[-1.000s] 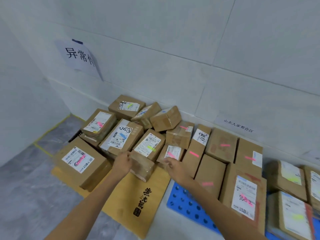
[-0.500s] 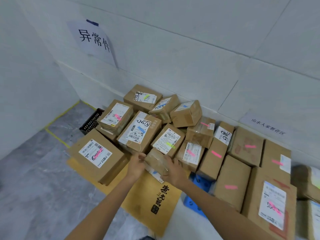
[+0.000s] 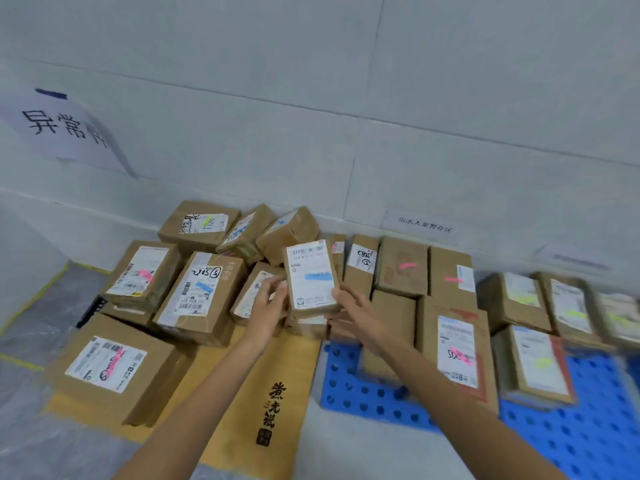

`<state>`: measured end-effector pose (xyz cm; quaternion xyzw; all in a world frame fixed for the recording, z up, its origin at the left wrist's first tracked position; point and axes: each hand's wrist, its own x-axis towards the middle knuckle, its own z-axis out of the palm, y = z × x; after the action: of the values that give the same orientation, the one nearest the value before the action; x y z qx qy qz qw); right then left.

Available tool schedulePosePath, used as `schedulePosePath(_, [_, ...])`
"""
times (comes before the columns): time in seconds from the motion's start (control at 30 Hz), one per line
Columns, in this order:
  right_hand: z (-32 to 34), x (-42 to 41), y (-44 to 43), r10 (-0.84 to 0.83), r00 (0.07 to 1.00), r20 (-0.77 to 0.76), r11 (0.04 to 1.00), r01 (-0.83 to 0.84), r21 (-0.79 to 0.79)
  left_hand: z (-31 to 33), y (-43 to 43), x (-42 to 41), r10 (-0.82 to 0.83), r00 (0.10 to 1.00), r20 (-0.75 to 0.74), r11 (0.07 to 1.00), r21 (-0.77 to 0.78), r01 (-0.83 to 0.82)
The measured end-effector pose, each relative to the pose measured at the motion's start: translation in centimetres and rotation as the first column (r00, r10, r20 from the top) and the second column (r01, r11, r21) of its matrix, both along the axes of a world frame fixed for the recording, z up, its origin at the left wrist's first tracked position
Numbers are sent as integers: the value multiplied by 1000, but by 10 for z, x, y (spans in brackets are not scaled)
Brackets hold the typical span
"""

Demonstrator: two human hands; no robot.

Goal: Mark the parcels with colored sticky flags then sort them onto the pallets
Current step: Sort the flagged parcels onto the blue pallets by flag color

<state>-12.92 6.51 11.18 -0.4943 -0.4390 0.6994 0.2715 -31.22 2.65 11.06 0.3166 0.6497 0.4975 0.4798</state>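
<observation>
I hold a small brown parcel [image 3: 311, 277] upright between both hands, its white label and a blue flag facing me. My left hand [image 3: 268, 306] grips its left edge and my right hand [image 3: 353, 306] its lower right corner. It is raised above the pile of parcels on the flat cardboard sheet [image 3: 242, 420]. That pile holds a large box with a pink flag [image 3: 110, 365] and a box with a blue flag [image 3: 201, 296]. To the right, parcels with pink flags such as the tall box [image 3: 453, 355] stand on the blue pallet [image 3: 367, 396].
A white tiled wall [image 3: 346, 116] rises just behind the parcels, with a paper sign [image 3: 65, 129] at the left and a small label [image 3: 424, 225] low down. Parcels with yellow-green flags [image 3: 533, 362] lie at the far right. Grey floor [image 3: 31, 323] with yellow tape lies left.
Both hands took the small parcel from the front of the pile, lifted it and turned its labelled face up toward me. The camera view shifted slightly.
</observation>
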Motion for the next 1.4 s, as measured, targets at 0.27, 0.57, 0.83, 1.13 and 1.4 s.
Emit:
schedulePosePath(0.27, [18, 166, -11, -277, 961, 16, 953, 272, 136, 34, 25, 169, -242, 970, 25, 966, 95, 239])
schedulePosePath(0.57, [27, 391, -58, -479, 872, 99, 873, 461, 157, 29, 20, 390, -424, 904, -48, 900, 89, 427])
schedulePosePath(0.83, [35, 554, -94, -671, 741, 13, 735, 663, 143, 37, 18, 549, -674, 726, -133, 727, 50, 684])
schedulePosePath(1.13, [36, 701, -112, -909, 416, -32, 413, 908, 75, 22, 29, 651, -790, 561, -248, 591, -65, 804])
schedulePosePath(1.4, [14, 830, -123, -984, 164, 66, 170, 981, 94, 16, 37, 740, -839, 449, -309, 489, -65, 870])
